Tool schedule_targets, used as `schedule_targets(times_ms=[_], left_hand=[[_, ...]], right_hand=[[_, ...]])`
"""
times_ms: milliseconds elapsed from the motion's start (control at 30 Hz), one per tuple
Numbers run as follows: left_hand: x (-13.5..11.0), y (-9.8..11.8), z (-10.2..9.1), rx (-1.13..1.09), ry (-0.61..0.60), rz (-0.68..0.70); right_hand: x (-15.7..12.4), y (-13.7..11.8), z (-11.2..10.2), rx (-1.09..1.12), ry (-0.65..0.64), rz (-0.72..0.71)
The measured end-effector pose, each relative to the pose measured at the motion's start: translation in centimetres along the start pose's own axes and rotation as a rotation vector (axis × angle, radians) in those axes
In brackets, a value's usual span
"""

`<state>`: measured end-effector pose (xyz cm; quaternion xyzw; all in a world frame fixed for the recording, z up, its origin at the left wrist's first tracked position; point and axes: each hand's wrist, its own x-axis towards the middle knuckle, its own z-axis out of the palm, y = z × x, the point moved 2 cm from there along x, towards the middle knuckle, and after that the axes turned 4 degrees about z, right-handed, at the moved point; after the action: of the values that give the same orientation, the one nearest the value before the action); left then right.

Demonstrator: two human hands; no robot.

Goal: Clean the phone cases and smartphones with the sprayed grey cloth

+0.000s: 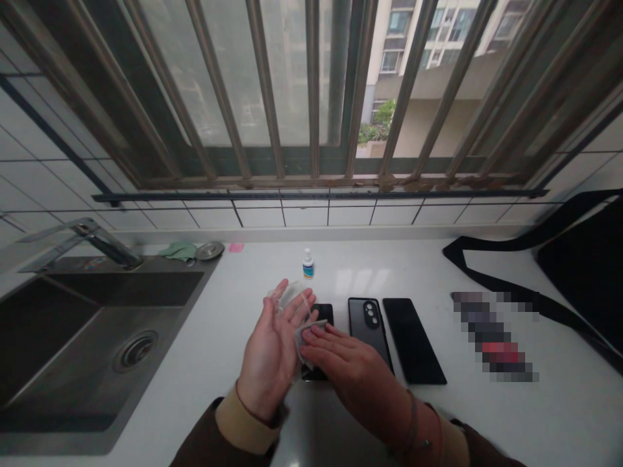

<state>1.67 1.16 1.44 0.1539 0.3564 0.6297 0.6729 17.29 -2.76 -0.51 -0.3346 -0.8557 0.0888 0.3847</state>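
My left hand (272,350) is turned palm up with its fingers stretched out, above the white counter. A crumpled, see-through whitish piece (291,293), perhaps plastic film, shows behind its fingers; I cannot tell whether the hand touches it. My right hand (353,370) presses a small grey cloth (318,325) under its fingertips, against the edge of the left palm. Partly hidden beneath both hands lies a dark, phone-shaped slab (325,312). Just right of it are a phone case (363,324) with a camera cutout and a flat black slab (413,340).
A small white bottle (308,264) with a blue label stands behind the hands. At left are a sink (165,324), a faucet (104,243), a green cloth (179,251), a metal strainer (209,251) and a pink slip (236,248). A black strap (506,279) and a blurred-out item (494,334) lie right.
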Motion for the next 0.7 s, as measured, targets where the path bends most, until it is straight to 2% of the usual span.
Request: schedule_targets(times_ms=[133,200,300,400,533,700], left_hand=[[0.8,1.3,-0.8,-0.059,0.042,0.109],[0.9,1.3,-0.9,-0.075,0.057,0.141],[0.6,0.8,-0.5,-0.072,0.053,0.179],[-0.1,0.1,-0.1,-0.039,0.005,0.287],[-1.7,-0.3,0.1,0.062,-0.13,0.659],[-2.8,-1.3,-0.5,0.255,-0.283,1.106]], right_hand=[[0.0,-0.7,-0.1,0.129,-0.059,-0.061],[-0.1,-0.6,-0.1,0.164,-0.043,-0.035],[-0.3,0.2,0.3,0.219,0.023,0.135],[-0.3,1.0,0.7,0.379,0.063,0.426],[-0.2,1.2,1.7,0.795,0.028,0.792],[-0.6,0.6,3.8,1.387,-0.007,1.032]])
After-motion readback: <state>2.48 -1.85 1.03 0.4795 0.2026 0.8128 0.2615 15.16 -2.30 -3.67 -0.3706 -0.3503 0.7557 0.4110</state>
